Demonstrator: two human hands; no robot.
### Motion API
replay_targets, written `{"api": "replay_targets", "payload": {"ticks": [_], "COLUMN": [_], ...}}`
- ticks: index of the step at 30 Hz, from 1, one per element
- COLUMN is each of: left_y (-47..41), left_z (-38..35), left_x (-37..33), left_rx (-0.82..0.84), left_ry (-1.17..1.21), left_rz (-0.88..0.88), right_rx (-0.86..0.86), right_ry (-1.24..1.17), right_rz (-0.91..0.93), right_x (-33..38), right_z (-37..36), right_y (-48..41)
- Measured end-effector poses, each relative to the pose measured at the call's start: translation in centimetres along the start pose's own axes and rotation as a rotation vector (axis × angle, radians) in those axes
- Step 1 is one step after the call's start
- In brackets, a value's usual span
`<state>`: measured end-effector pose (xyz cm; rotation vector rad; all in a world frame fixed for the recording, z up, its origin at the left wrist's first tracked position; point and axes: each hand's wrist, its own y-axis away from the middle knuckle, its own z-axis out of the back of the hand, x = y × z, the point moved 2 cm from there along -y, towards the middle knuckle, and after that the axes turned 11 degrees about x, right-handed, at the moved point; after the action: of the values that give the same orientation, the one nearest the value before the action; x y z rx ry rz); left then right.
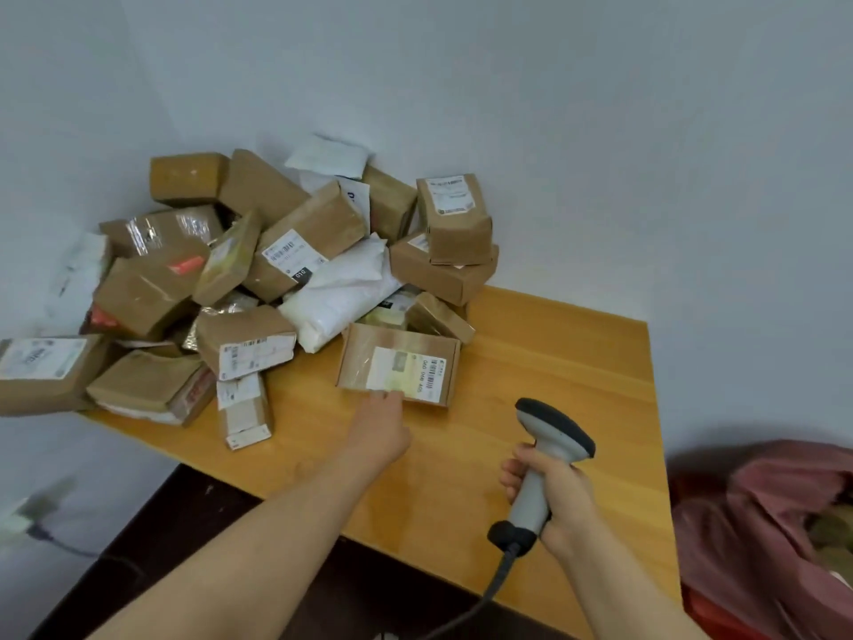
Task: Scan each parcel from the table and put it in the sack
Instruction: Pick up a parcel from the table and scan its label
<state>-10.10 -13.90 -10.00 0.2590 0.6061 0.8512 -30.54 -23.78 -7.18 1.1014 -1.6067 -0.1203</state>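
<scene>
A pile of brown cardboard parcels and white poly bags covers the far left of the wooden table. One flat brown parcel with a white barcode label lies nearest, at the pile's front. My left hand reaches to its near edge, fingertips touching it. My right hand grips the handle of a grey barcode scanner, head pointing toward the parcel. A reddish sack sits open at the lower right, beside the table, with brown parcels showing inside.
Grey walls stand behind and left of the table. The scanner's cable hangs down over the table's near edge. Dark floor lies below the table's front. A white plug and cord sit at the left wall.
</scene>
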Motion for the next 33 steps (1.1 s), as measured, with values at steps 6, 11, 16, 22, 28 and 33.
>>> {"api": "replay_targets", "payload": {"ticks": [6,11,16,22,28,33], "left_y": [-9.9,-15.0,-16.1,-12.7,-7.6,-4.3], "left_z": [7.1,8.0,8.3,7.1,9.0,11.4], "left_x": [3.4,2.2,3.0,5.1,6.1,7.2], "left_rx": [-0.080,0.073,0.120,0.171,0.086,0.008], "left_ry": [-0.265,-0.549,-0.638,-0.207,0.662,0.742], "left_rz": [-0.131,-0.243,-0.261,-0.109,-0.053,0.009], "right_rx": [-0.072,-0.160,-0.163,-0.039,0.199,0.327], "right_ry": [-0.029,-0.030,-0.030,0.002,0.113,0.253], "right_rz": [-0.013,0.002,0.017,0.021,0.019,0.035], "right_x": [-1.0,-1.3,-1.1,-0.4,2.1,3.5], "right_z": [-5.4,-6.2,-7.3,-9.0,-11.4,-13.1], "right_y": [-3.6,-4.7,-5.4,-5.0,-3.4,-2.2]}}
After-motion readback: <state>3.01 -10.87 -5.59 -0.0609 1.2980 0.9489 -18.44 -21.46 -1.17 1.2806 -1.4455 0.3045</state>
